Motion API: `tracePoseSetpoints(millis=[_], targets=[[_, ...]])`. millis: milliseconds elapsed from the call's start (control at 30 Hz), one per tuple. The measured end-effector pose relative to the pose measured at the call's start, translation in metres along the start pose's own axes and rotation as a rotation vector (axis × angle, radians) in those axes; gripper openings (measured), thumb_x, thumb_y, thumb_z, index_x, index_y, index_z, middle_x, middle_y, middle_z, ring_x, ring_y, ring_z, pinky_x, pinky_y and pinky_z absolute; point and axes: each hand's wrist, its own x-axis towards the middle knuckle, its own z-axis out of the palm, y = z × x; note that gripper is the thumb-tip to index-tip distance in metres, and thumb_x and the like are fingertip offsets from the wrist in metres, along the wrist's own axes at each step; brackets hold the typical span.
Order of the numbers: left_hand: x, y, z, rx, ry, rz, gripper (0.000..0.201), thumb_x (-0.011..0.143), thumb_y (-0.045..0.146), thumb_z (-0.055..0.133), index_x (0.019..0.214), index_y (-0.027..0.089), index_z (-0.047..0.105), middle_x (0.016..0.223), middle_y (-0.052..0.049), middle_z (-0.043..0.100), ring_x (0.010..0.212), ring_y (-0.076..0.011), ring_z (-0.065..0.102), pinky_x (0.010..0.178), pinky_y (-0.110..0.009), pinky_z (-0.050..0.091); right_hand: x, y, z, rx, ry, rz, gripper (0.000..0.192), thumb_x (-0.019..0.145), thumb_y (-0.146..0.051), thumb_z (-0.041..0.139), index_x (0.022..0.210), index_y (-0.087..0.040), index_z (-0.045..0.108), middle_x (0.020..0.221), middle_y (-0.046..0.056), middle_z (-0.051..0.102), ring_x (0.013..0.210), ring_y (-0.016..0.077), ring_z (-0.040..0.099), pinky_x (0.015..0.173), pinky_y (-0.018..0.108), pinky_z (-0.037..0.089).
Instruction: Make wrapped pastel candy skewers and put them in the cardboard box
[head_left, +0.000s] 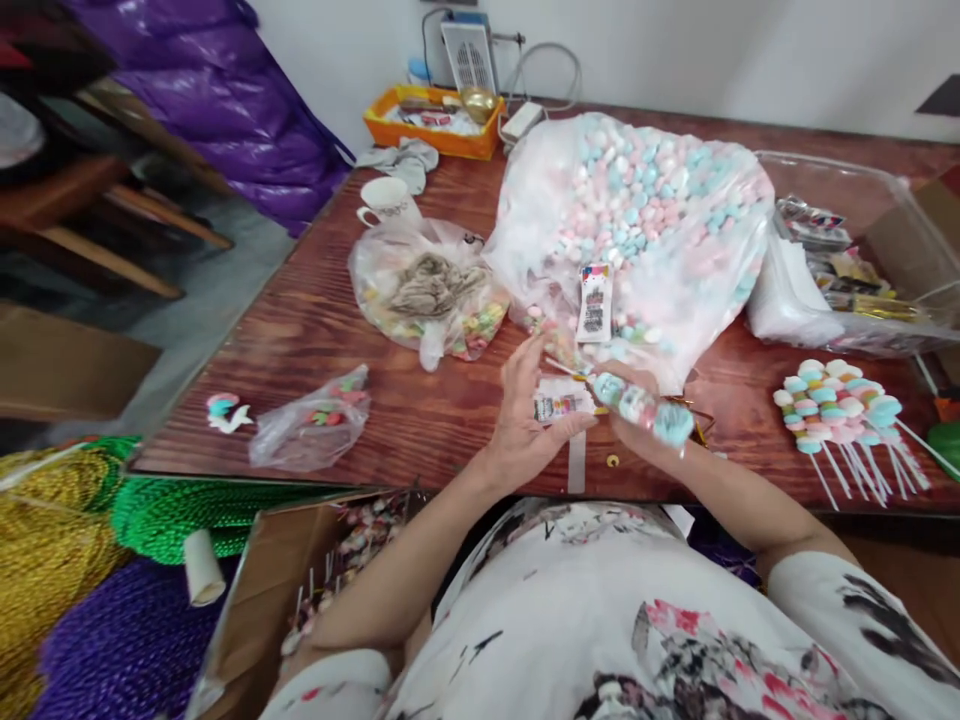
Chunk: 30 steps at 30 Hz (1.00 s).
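Clenched around a candy skewer point(641, 405), the right hand point(645, 430) holds it slantwise just in front of the big bag point(637, 215) of pink, blue and white candies, with the blue-and-pink pieces showing past the fingers. Left hand point(525, 415) is half open, thumb and fingers pinching a small printed label point(559, 405) that sits beside the skewer, both low over the bench point(300, 330) near its front edge.

To do this well, I judge the label should be kept flat and square to the skewer while the right hand stays steady (a loose hold would let the pieces turn or slide).

A barcode tag point(595, 300) rests on the big bag's near side; its print is too small to read, and the label's coloured marks are likewise illegible.

Right of the big bag lie finished skewers point(832, 405), sticks fanned toward the bench's front edge. Left of it sits a smaller bag point(427, 300) of mixed sweets, and behind that a white mug point(386, 198). No brand can be made out anywhere.
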Motion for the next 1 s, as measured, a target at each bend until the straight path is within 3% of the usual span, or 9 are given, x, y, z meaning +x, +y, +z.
tracePoseSetpoints(millis=[67, 167, 300, 433, 600, 700, 767, 900, 1000], targets=[[-0.007, -0.004, 0.005, -0.335, -0.135, -0.214, 0.076, 0.082, 0.058, 0.066, 0.145, 0.028, 0.037, 0.135, -0.015, 0.052, 0.117, -0.026, 0.055, 0.091, -0.039, 0.05, 0.003, 0.0, -0.004, -0.105, 0.091, -0.184, 0.017, 0.089, -0.036, 0.055, 0.086, -0.02, 0.061, 0.077, 0.005, 0.059, 0.072, 0.0186, 0.052, 0.07, 0.035, 0.043], [-0.015, -0.005, 0.01, -0.706, -0.339, -0.471, 0.065, 0.084, 0.063, 0.058, 0.134, 0.022, 0.048, 0.104, -0.009, 0.062, 0.085, -0.0169, 0.061, 0.074, -0.029, 0.052, 0.0, 0.0, -0.003, -0.443, 0.185, -0.578, 0.013, 0.091, -0.026, 0.051, 0.09, -0.019, 0.062, 0.073, 0.006, 0.061, 0.067, 0.0188, 0.048, 0.067, 0.035, 0.038], [-0.024, -0.002, 0.016, -0.661, -0.345, -0.522, 0.043, 0.076, 0.042, 0.076, 0.107, 0.016, 0.059, 0.082, 0.0, 0.058, 0.071, -0.0106, 0.055, 0.067, -0.022, 0.047, -0.005, 0.007, -0.001, -0.724, 0.131, -0.709, 0.02, 0.093, -0.021, 0.042, 0.088, -0.019, 0.062, 0.068, 0.005, 0.058, 0.065, 0.0188, 0.044, 0.063, 0.034, 0.031], [-0.035, -0.011, 0.016, -0.141, -0.255, -0.32, 0.021, 0.083, 0.028, 0.067, 0.098, 0.014, 0.063, 0.076, 0.001, 0.059, 0.068, -0.0116, 0.055, 0.067, -0.023, 0.047, -0.01, 0.006, 0.002, -0.503, 0.007, -0.484, 0.021, 0.091, -0.021, 0.042, 0.077, -0.019, 0.058, 0.066, 0.003, 0.053, 0.065, 0.0177, 0.044, 0.065, 0.033, 0.034], [-0.052, -0.027, 0.002, 0.592, -0.163, 0.13, 0.044, 0.082, 0.007, 0.049, 0.124, 0.015, 0.06, 0.103, -0.012, 0.071, 0.095, -0.0221, 0.065, 0.086, -0.035, 0.052, -0.028, -0.008, 0.022, 0.514, -0.125, 0.276, 0.015, 0.078, -0.03, 0.06, 0.07, -0.019, 0.056, 0.054, -0.004, 0.05, 0.05, 0.0105, 0.043, 0.053, 0.025, 0.034], [-0.062, -0.03, -0.008, 0.802, -0.155, 0.29, 0.045, 0.08, 0.004, 0.047, 0.121, 0.015, 0.063, 0.103, -0.013, 0.072, 0.093, -0.0225, 0.067, 0.084, -0.035, 0.053, -0.042, -0.014, 0.042, 1.002, -0.208, 0.655, 0.02, 0.064, -0.029, 0.071, 0.065, -0.019, 0.055, 0.045, -0.008, 0.046, 0.039, 0.0063, 0.035, 0.045, 0.022, 0.028], [-0.072, -0.028, -0.015, 0.846, -0.156, 0.341, 0.043, 0.081, 0.004, 0.047, 0.119, 0.017, 0.063, 0.102, -0.012, 0.073, 0.093, -0.0215, 0.067, 0.084, -0.034, 0.053, -0.05, -0.019, 0.058, 1.188, -0.262, 0.799, 0.022, 0.059, -0.026, 0.073, 0.067, -0.019, 0.054, 0.043, -0.009, 0.045, 0.037, 0.0056, 0.033, 0.043, 0.02, 0.026], [-0.103, -0.014, -0.051, 0.921, -0.193, 0.275, 0.039, 0.08, 0.007, 0.05, 0.113, 0.021, 0.065, 0.101, -0.009, 0.074, 0.093, -0.0222, 0.068, 0.085, -0.035, 0.054, -0.061, -0.023, 0.07, 1.153, -0.385, 0.827, 0.022, 0.063, -0.031, 0.073, 0.074, -0.018, 0.059, 0.047, -0.006, 0.052, 0.039, 0.0063, 0.037, 0.041, 0.019, 0.024], [-0.137, -0.003, -0.103, 1.087, -0.292, -0.022, 0.039, 0.077, 0.013, 0.051, 0.111, 0.024, 0.068, 0.102, -0.007, 0.075, 0.091, -0.0244, 0.07, 0.081, -0.036, 0.055, -0.066, -0.016, 0.043, 0.853, -0.297, 0.569, 0.019, 0.074, -0.034, 0.069, 0.082, -0.017, 0.064, 0.062, -0.002, 0.061, 0.052, 0.0093, 0.05, 0.05, 0.022, 0.036]])
